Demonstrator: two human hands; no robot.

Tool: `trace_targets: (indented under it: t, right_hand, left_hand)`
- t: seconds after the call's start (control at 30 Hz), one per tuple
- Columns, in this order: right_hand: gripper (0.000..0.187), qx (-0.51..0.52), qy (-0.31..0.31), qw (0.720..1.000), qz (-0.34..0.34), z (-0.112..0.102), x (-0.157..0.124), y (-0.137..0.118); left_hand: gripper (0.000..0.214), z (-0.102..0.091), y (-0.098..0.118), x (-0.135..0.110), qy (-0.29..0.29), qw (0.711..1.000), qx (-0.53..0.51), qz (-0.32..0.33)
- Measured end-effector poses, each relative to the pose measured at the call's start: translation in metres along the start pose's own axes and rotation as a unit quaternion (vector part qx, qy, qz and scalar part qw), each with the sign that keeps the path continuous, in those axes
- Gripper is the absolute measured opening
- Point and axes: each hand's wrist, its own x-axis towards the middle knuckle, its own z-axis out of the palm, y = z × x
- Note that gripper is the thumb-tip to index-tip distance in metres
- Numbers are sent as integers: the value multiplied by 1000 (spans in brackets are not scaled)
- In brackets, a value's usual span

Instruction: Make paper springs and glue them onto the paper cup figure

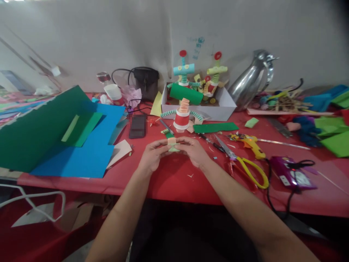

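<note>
Both my hands meet over the red table (174,178) and pinch one small folded paper piece (173,145), pale green with an orange strip. My left hand (152,154) grips its left side and my right hand (194,150) grips its right side, fingers closed. Just beyond them stands a paper-cup figure (181,117) in red and white with green spring arms. Yellow-handled scissors (247,165) lie to the right of my right hand.
Green and blue paper sheets (65,142) cover the left. A white box (218,105) holds paper robot figures at the back. A yellow glue gun (249,142), a purple device (293,175), a dark phone (137,126) and a metal jug (252,80) sit around.
</note>
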Motion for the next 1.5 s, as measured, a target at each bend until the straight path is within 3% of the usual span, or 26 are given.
trace_targets:
  t: [0.23, 0.53, 0.83, 0.97, 1.07, 1.13, 1.3, 1.5]
  right_hand:
    - [22, 86, -14, 995, 44, 0, 0, 0]
    - [12, 85, -34, 995, 50, -3, 2, -1]
    - [8, 49, -50, 997, 10, -2, 1, 3]
    - [20, 28, -62, 998, 3, -2, 1, 4]
    - [24, -1, -71, 997, -41, -4, 3, 5]
    - [23, -42, -74, 992, -93, -7, 6, 7]
    - [12, -173, -59, 956, -229, -9, 6, 8]
    - [29, -215, -37, 944, -248, -1, -2, 7]
  left_hand:
    - [27, 3, 2, -3, -24, 1000, 8, -17]
    - [16, -1, 4, -6, -97, 994, 47, -7]
    - [12, -3, -5, -1, -36, 986, 149, 65]
    - [11, -3, -2, -2, -60, 993, 87, 47]
    - [9, -2, 0, -4, -89, 994, 42, 47]
    - [12, -1, 1, -4, -78, 993, 42, 75]
    - [31, -1, -3, -1, -79, 980, 101, 152]
    - [34, -2, -9, 3, -32, 964, 154, 212]
